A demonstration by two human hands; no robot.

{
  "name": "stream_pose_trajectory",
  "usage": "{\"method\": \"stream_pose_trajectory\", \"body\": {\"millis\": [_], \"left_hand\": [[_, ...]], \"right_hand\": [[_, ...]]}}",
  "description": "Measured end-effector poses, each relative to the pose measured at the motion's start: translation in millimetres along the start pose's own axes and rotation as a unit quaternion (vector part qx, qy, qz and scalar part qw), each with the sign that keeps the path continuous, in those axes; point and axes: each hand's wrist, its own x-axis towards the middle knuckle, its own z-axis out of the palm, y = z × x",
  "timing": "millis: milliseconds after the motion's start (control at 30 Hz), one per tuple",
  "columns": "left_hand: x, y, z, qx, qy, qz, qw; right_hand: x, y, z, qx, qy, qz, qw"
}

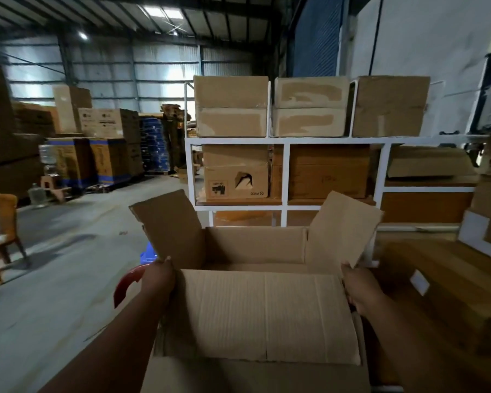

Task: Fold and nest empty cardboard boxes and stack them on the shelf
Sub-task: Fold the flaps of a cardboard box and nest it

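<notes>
An open, empty cardboard box sits right in front of me, its near flap folded down over the opening and its two side flaps standing up. My left hand grips the box's left edge at the base of the left flap. My right hand grips the right edge at the base of the right flap. Beyond the box stands a white metal shelf that holds closed cardboard boxes along its top and more in the compartments below.
Brown boxes are piled at my right, close to the box. A blue and a red object lie on the floor by my left hand. A plastic chair stands far left. Stacked pallets of cartons fill the back left.
</notes>
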Motion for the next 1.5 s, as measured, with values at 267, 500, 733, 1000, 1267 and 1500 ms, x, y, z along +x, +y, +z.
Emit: {"method": "stream_pose_trajectory", "body": {"millis": [267,500,733,1000,1267,1500], "left_hand": [[29,-22,-42,0.006,0.091,0.016,0.996],[27,-29,-55,0.024,0.056,0.051,0.997],[5,-15,-52,0.187,0.013,0.115,0.976],[3,8,-68,0.179,-0.005,0.103,0.979],[-1,-20,-50,0.24,0.012,0.115,0.964],[-13,39,-76,0.236,0.21,0.199,0.928]], "right_hand": [[-10,-20,-23,-0.186,0.081,-0.095,0.975],[-18,-14,-32,-0.19,0.1,-0.103,0.971],[-42,-27,-30,-0.346,0.014,-0.145,0.927],[-48,-43,-45,-0.406,0.029,-0.169,0.898],[-66,-34,-18,-0.411,-0.021,-0.159,0.897],[-58,-92,-57,-0.252,0.146,-0.24,0.926]]}}
